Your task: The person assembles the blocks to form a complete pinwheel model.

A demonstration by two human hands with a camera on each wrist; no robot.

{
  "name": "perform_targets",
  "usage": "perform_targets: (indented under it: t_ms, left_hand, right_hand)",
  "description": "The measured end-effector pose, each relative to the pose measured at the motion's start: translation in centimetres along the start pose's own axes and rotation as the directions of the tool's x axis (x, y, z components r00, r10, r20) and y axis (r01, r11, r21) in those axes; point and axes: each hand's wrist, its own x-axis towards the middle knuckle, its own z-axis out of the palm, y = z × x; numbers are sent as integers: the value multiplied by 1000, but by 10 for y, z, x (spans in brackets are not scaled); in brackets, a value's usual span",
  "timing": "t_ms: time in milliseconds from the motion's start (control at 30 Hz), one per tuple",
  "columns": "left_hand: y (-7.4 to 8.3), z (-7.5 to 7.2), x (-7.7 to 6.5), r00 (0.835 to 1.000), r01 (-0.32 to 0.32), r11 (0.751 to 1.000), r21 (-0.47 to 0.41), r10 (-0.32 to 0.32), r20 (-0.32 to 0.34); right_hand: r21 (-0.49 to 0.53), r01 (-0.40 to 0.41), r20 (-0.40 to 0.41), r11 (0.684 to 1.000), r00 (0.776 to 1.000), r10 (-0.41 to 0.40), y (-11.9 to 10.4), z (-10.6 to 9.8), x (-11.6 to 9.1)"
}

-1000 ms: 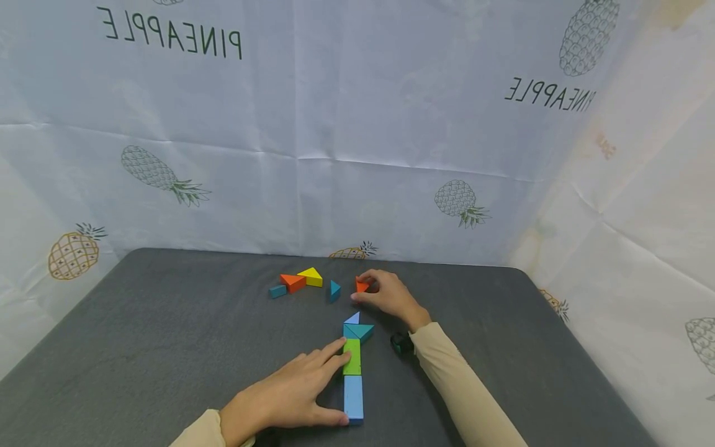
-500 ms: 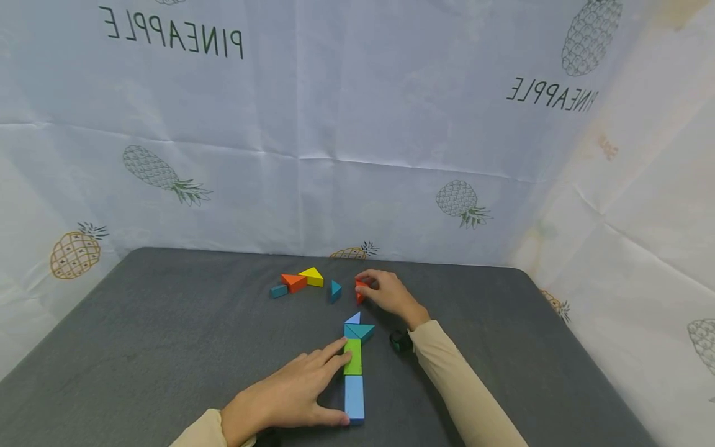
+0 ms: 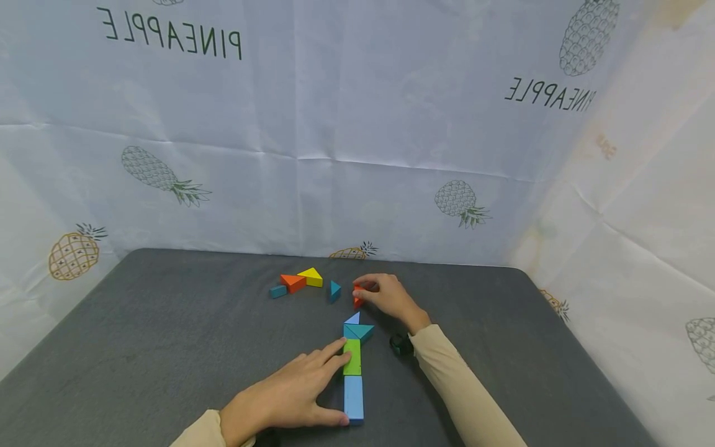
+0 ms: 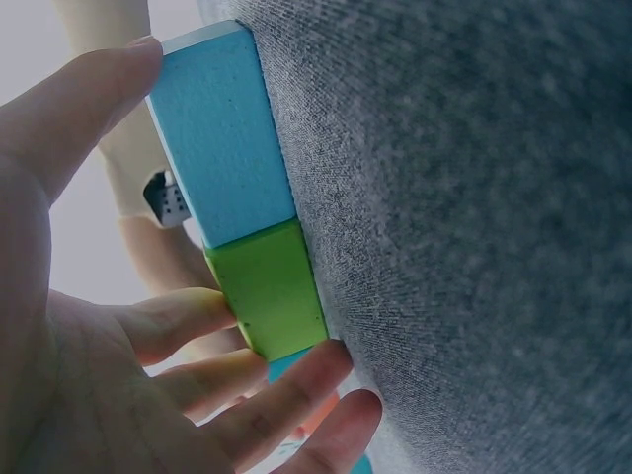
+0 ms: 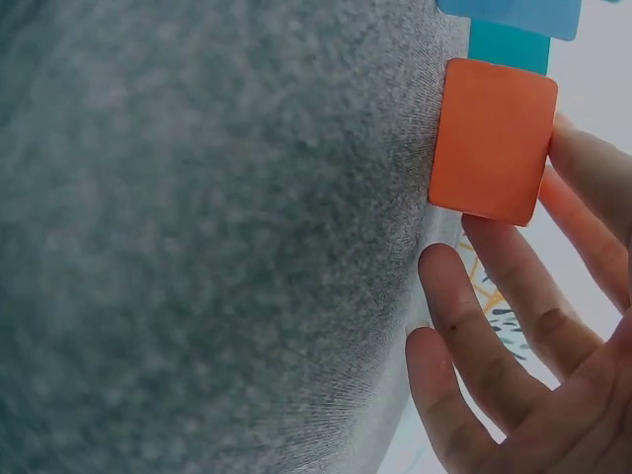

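Your right hand (image 3: pixel 391 299) pinches the orange block (image 5: pixel 494 143) at twelve o'clock, just beyond the lavender triangle (image 3: pixel 354 320) — your left hand (image 3: pixel 290 391), fingers spread, touches the green block (image 3: pixel 354 365) toward six o'clock.

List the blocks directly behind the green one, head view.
Blue triangle, teal triangle, then lilac triangle; past that, the orange block held by the right hand. That hand hides part of it and anything behind.

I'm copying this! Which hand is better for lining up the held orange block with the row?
Probably the right hand: it holds the orange block near the lilac triangle. The left hand is nearer the body, touching the green block and blue block.
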Motion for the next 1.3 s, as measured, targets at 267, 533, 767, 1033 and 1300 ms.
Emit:
perform_targets:
  t_ms: [267,533,767,1033,1300]
  left_hand:
    - [0,0,-1,1000,17,1000,-10,-16,6]
    - [1,-1,-1,1000,14,1000,-7,-14,4]
    - [1,-1,-1,1000,7,1000,-4,-7,-2]
    - [0,-1,-1,1000,6,1000,-10,-6,2]
    - [0,-1,-1,1000,3,1000,-12,-3,4]
  right_hand:
    - [14,18,12,1000,1000,-18,1,1,-3]
    - [13,38,21,999,999,-38,-1,3,-6]
    - [36,38,38,999,999,-39,-2,6,-7]
    - [56,48,48,997,998,-51,-6,8,-11]
    - [46,59,62,997,996,-62,-9,10,-14]
